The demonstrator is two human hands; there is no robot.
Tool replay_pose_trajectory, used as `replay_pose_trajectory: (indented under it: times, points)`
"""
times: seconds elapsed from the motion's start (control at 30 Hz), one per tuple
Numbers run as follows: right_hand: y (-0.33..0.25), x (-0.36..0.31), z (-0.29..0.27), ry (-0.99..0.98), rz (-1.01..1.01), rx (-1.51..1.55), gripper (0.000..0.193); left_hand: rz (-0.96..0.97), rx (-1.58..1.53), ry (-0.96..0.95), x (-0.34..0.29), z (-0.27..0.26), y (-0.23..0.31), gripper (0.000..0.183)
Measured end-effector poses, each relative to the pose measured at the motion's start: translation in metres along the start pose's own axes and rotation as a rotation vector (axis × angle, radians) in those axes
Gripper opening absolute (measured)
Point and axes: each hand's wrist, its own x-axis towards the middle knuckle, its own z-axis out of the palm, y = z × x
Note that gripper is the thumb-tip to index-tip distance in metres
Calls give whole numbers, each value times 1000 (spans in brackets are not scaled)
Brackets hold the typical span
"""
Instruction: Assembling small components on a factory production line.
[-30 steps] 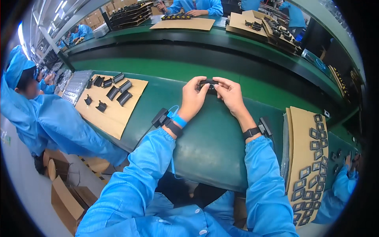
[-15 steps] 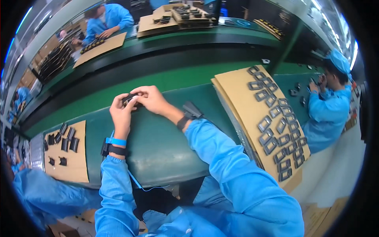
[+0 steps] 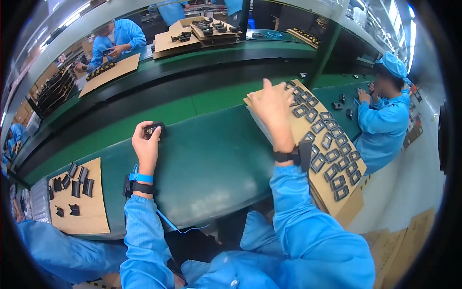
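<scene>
My left hand [image 3: 146, 147] is closed around a small black plastic housing [image 3: 155, 128] above the green mat [image 3: 211, 154]. Part of the housing is covered by the fingers. At the near-left corner of a cardboard sheet [image 3: 315, 185], my right hand [image 3: 273, 103] reaches out with its fingers spread, slightly blurred, and nothing shows in it. Several dark rectangular frames [image 3: 332, 155] with open centres lie in loose rows on that sheet. The fingertips are close to the far frames; whether they touch any cannot be made out.
Another cardboard sheet [image 3: 98, 212] at left carries several black curved parts [image 3: 75, 189]. A blue cord [image 3: 168, 221] hangs from my left wrist strap. Co-workers sit at right [image 3: 385, 115] and across the line [image 3: 118, 41]. A green post [image 3: 327, 48] rises beyond the frames.
My right hand has left the black housing and swung right to the sheet of frames, its fingers opening. The left hand keeps the housing in nearly the same place. The view has shifted slightly.
</scene>
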Motion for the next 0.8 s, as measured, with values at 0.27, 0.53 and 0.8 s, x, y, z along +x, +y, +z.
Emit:
replay_pose_trajectory:
  times: [0.27, 0.53, 0.8]
  points:
    - [32, -28, 13, -214, 6, -52, 45, 6, -57, 7, -7, -3, -10, 24]
    - [32, -45, 12, -31, -194, 132, 23, 22, -22, 41, -9, -3, 0, 24]
    - [-33, -59, 7, 159, -390, 530, 33, 13, -127, 47, -9, -2, -6, 27]
